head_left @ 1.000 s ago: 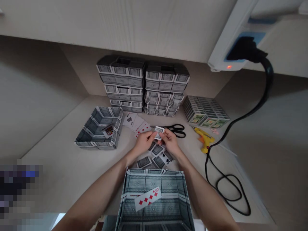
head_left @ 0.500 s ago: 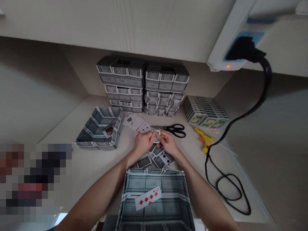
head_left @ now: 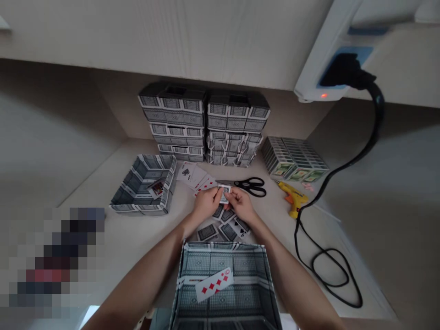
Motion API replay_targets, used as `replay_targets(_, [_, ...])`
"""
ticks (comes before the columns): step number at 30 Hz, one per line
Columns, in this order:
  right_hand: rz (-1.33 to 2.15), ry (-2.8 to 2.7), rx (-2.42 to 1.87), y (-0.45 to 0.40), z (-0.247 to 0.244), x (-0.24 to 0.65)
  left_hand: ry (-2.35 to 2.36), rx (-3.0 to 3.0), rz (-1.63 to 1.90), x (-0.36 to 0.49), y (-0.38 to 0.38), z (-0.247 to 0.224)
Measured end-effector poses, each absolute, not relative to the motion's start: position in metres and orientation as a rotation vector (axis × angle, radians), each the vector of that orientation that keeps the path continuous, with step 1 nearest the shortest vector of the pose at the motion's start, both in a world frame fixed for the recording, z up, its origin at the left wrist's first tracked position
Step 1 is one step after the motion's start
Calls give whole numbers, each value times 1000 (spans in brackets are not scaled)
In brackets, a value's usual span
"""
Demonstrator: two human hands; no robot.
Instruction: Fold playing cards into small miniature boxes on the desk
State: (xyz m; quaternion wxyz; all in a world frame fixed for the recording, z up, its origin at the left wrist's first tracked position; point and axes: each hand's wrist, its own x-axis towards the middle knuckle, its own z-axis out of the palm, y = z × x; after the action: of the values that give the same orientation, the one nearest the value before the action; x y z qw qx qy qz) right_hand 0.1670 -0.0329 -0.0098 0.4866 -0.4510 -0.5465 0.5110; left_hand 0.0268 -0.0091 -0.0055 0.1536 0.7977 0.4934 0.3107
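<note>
Between both hands is a small playing card (head_left: 224, 194), back side up. My left hand (head_left: 206, 202) pinches its left edge, and my right hand (head_left: 241, 203) has its thumb and fingers on the right side. Loose cards (head_left: 207, 232) lie on the table just below the hands, one showing spades. Face-up cards (head_left: 195, 175) are fanned out beyond my left hand. Nearest my body, between the forearms, stands an open box made of cards (head_left: 198, 262), with a diamond card (head_left: 215, 285) inside.
Black-handled scissors (head_left: 252, 186) lie beyond my right hand. A yellow glue gun (head_left: 293, 199) and its black cable are on the right. Card boxes (head_left: 178, 117) are stacked at the back, card packs (head_left: 295, 159) beside them. An open card tray (head_left: 144, 183) sits left.
The view has shifted slightly. Both hands stay in nearly the same place, and the card between them shows a little more of its back.
</note>
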Motion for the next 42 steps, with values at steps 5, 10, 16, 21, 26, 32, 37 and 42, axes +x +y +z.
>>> replay_targets(5, [1191,-1304,-1114,-35,-9,164,1401,2261,907,24,-10,-4])
replay_targets(10, [1075,-1214,-1152,-34,-10,167,1528,2313,1019,11,-6,5])
replay_targets(16, [868,-1350,-1321,-31,-19,175,1792,2300,1135,-16,16,1])
replay_targets(21, [550,-1635,-1515,-32,-19,176,1960,2253,986,-22,25,-14])
replay_targets(26, [357,-1695,-1614,-36,-10,175,2016,2277,864,-20,20,-7])
replay_targets(32, [293,-1661,-1546,-35,-8,176,2094,2291,751,-21,15,0])
replay_targets(37, [251,-1637,-1485,-34,-11,177,2062,2336,883,-22,13,1])
replay_targets(42, [186,-1595,-1369,-34,-10,175,1718,2446,1351,-16,6,3])
